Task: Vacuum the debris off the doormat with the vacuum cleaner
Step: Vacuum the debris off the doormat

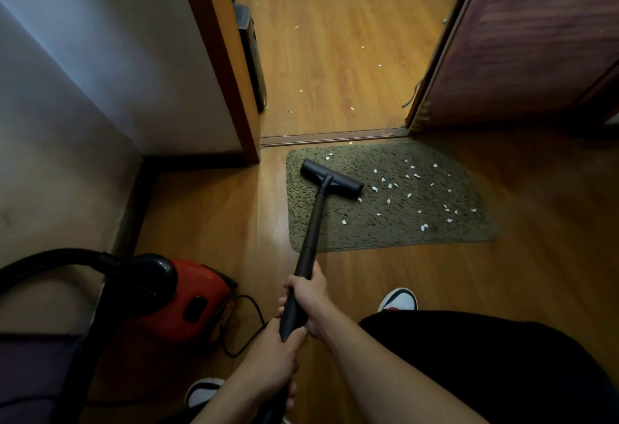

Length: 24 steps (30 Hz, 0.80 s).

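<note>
A green shaggy doormat (385, 222) lies on the wooden floor before a doorway. Several white paper scraps (412, 195) are scattered over its middle and right part. The black floor nozzle (331, 178) of the vacuum rests on the mat's left part. Its black wand (310, 239) runs back toward me. My right hand (310, 293) grips the wand higher up, and my left hand (279, 353) grips it lower, near its end. The red vacuum cleaner body (187, 299) stands on the floor to my left, with a black hose (60, 259) arching off it.
A black power cord (244, 323) loops on the floor beside the red body. More white scraps (351, 88) dot the floor beyond the threshold. An open wooden door (536, 38) stands at right, a door frame (221, 55) and wall at left. My shoes (398, 299) are near the mat.
</note>
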Each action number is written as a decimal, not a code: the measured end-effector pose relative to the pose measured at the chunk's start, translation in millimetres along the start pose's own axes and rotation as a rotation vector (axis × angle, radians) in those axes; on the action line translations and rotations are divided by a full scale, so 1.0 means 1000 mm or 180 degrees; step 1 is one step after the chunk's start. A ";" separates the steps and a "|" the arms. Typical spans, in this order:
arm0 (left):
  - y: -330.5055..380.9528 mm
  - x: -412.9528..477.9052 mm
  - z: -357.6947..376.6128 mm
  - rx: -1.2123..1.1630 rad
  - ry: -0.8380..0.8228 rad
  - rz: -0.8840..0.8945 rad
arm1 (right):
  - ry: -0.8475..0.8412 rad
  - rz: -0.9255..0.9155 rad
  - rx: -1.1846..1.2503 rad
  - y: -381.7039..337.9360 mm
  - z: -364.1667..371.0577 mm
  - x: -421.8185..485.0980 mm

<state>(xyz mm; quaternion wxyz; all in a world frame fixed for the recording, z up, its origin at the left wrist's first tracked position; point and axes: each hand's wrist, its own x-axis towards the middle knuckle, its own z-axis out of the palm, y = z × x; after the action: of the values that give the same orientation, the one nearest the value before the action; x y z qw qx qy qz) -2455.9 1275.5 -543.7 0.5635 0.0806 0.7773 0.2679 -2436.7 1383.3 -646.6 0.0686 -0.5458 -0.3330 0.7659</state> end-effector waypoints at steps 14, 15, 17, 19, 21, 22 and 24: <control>-0.055 -0.061 -0.027 0.0486 0.0089 0.0063 | -0.0089 0.0063 0.0193 0.057 0.031 -0.066; -0.056 -0.062 -0.027 0.0462 0.0088 0.0079 | -0.0081 0.0065 0.0195 0.058 0.032 -0.067; -0.056 -0.064 -0.027 0.0312 0.0039 0.0050 | -0.0061 0.0049 0.0138 0.059 0.032 -0.066; -0.054 -0.062 -0.026 0.0153 -0.0031 -0.0025 | -0.0038 0.0001 0.0078 0.058 0.030 -0.062; -0.052 -0.058 -0.024 -0.0005 -0.0081 -0.0074 | 0.0000 -0.0033 0.0047 0.056 0.027 -0.057; -0.051 -0.054 -0.023 -0.0071 -0.0105 -0.0066 | 0.0021 -0.0061 0.0032 0.055 0.026 -0.055; -0.051 -0.046 -0.021 -0.0127 -0.0129 -0.0004 | 0.0059 -0.0117 -0.0002 0.054 0.024 -0.048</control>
<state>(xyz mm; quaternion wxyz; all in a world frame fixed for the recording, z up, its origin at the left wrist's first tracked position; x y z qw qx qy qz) -2450.2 1205.9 -526.2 0.5808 0.0743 0.7603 0.2813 -2424.6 1309.2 -635.6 0.0856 -0.5467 -0.3425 0.7592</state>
